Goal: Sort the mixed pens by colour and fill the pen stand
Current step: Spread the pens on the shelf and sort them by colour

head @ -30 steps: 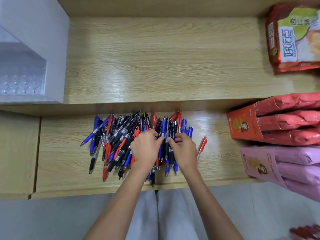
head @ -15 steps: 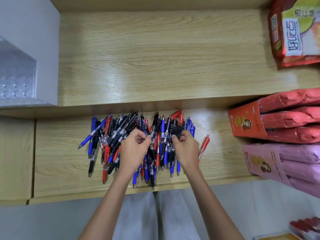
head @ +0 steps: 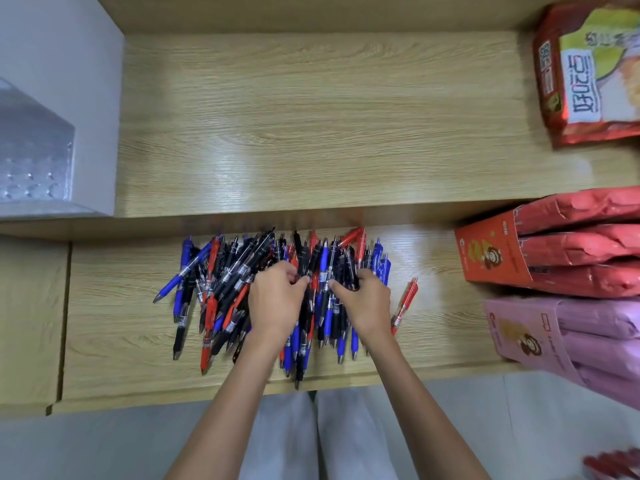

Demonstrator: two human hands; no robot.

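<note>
In the head view our left hand (head: 277,303) and right hand (head: 365,306), touching a second ago, have drawn slightly apart, each with fingers curled round a few dark pens in the mixed pens (head: 221,292) heaped on the lower worktop (head: 114,323). We judge sorting has barely begun: the colours stay jumbled, and only one red pen (head: 404,303) lies just beside the heap
</note>
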